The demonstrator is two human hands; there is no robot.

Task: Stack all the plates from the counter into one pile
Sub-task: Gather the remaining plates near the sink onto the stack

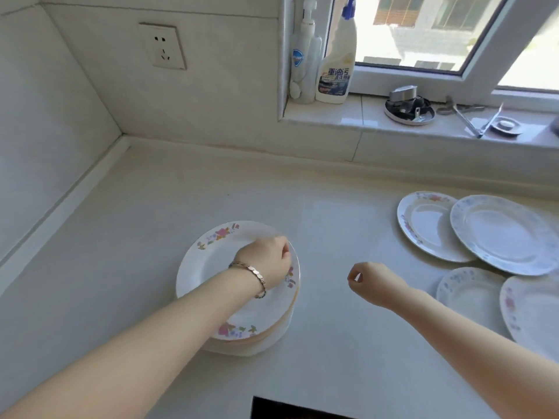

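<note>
Nearest to us, two bare forearms reach across the pale counter [127, 237], and a dark panel [290, 410] shows at the bottom edge, on our side of the pile.

We take the pile of plates [257, 340] as our landmark. Its top plate [211, 261] is white with pink flower sprays on the rim. The left hand [266, 261] lies over that plate's right rim, its fingers curled down round the edge and gripping it. A metal bracelet [252, 276] sits on that wrist.

Right of the pile, and apart from it, the right hand [373, 282] hangs in the air. Its fingers are curled in, thumb meeting forefinger, and we see nothing in them.

Farther right of the pile, four loose plates lie flat on the counter. The pink-flowered plate [423, 228] is the closest of the far pair. The blue-patterned plate [505, 234] overlaps its right side. On the near side of those, the small blue plate [469, 293] lies partly under the plate at the right edge [529, 313], which is cut off by the frame.

Beyond the pile and to its right runs the windowsill [332, 117]. It carries a pump bottle [302, 65] touching a spray bottle [336, 68], then a round dish [409, 111] of small items and metal tongs [464, 116]. Beyond the pile and to its left, a wall socket [163, 46] is set in the tiles.
</note>
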